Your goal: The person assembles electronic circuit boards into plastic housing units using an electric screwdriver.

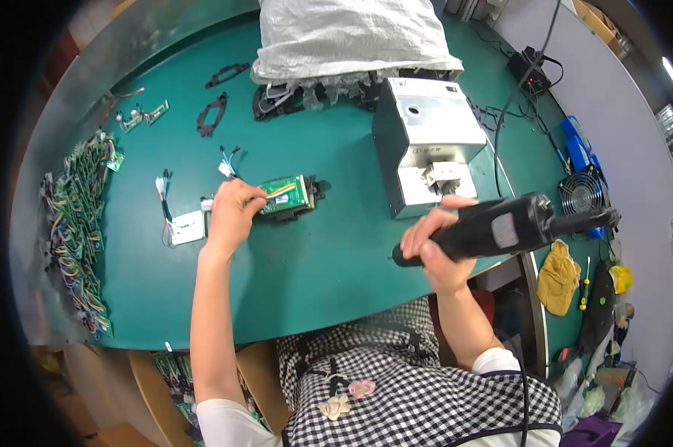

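Observation:
A black electric screwdriver point(493, 227) lies in my right hand point(439, 246), whose fingers wrap round it. Its slim tip points left, raised over the table's front right part. My left hand point(236, 212) is pinched closed at the left end of a green circuit board point(295, 192). Yellow and white wires point(281, 191) run across that board toward the fingertips; what sits between the fingers is hidden. Beneath the board is a black plastic frame point(320, 188). Left of this hand lies a white square part point(188, 227) with wires and a connector; another wired connector point(229, 162) lies beyond it.
A silver and black machine point(429, 141) stands right of centre. Behind it, a white woven sack point(351, 37) covers black parts. Loose black frames point(212, 115) lie at the back left. Wired boards point(80, 231) pile along the left edge. A black cord point(504, 112) hangs at the right.

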`<state>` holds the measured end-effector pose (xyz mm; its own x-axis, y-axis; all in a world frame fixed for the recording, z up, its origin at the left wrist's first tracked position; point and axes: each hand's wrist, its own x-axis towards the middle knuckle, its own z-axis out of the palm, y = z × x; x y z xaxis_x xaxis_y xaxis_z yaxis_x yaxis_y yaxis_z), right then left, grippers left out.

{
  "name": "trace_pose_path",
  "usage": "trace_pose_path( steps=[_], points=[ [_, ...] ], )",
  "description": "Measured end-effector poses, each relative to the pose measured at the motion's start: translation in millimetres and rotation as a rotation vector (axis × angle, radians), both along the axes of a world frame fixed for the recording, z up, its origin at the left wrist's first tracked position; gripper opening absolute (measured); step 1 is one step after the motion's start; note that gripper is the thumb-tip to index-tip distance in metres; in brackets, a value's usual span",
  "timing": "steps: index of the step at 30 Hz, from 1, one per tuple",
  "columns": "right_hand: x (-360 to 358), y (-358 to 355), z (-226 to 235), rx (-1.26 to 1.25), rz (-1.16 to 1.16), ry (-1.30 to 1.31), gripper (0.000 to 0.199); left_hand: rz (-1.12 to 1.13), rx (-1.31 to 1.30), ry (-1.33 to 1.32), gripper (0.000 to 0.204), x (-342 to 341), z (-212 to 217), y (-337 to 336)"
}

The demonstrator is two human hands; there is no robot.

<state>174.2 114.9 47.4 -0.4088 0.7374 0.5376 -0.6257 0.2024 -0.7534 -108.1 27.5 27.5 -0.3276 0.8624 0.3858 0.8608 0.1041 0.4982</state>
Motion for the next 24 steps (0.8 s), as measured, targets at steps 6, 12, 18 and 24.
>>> trace_pose_path(
  steps=[6,12,18,24],
  points=[
    [24.8,5.9,-28.3,0.032,-0.071,-0.112,0.052,-0.054,-0.050,0.034,0.032,7.6,36.7,69.3],
    [22.6,2.5,-32.9,-0.002,0.028,-0.064,0.049,0.527,-0.190,0.498,0.053,-38.2,-20.8,179.0],
    [22.3,20.0,-36.0,-0.177,-0.015,0.050,0.052,0.081,-0.464,0.225,0.043,-18.6,-14.7,185.2],
    [16.8,18.0,-31.7,-0.248,-0.088,0.037,0.049,0.018,-0.344,0.406,0.035,-14.7,-11.6,157.5]
  ],
)
